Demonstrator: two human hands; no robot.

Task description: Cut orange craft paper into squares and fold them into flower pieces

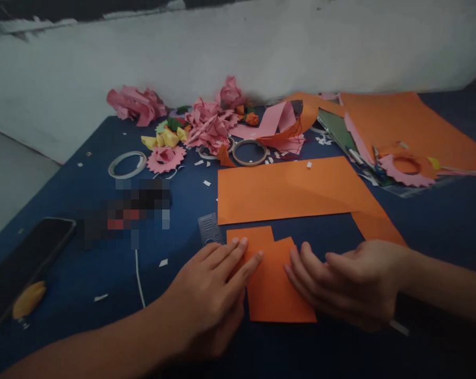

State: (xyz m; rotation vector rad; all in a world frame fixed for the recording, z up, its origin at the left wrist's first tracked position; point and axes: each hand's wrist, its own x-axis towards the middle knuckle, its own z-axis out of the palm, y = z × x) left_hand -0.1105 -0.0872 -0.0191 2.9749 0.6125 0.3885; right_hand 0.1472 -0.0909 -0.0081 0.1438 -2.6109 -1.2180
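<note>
My left hand [212, 297] rests on a small orange paper piece [279, 289], its fingers stretched out over the upper left part. Beneath that piece, another small orange piece [251, 233] shows at its top edge. My right hand [352, 284] is at the right edge of the upper piece, fingers loosely curved and apart, with the fingertips touching or just above the paper. A thin white strip [399, 329] shows below my right wrist; whether the hand touches it I cannot tell. Just behind my left fingers lies a clear ruler-like stencil [209, 227].
Behind the hands lies an L-shaped orange sheet [281, 192]. Crumpled pink paper [212, 126], tape rolls [249, 152] and white scraps line the back. Orange sheets [412, 121] and a pink paper ring [407, 171] are at right. A phone [32, 258] lies at left, near a blurred-out object [123, 213].
</note>
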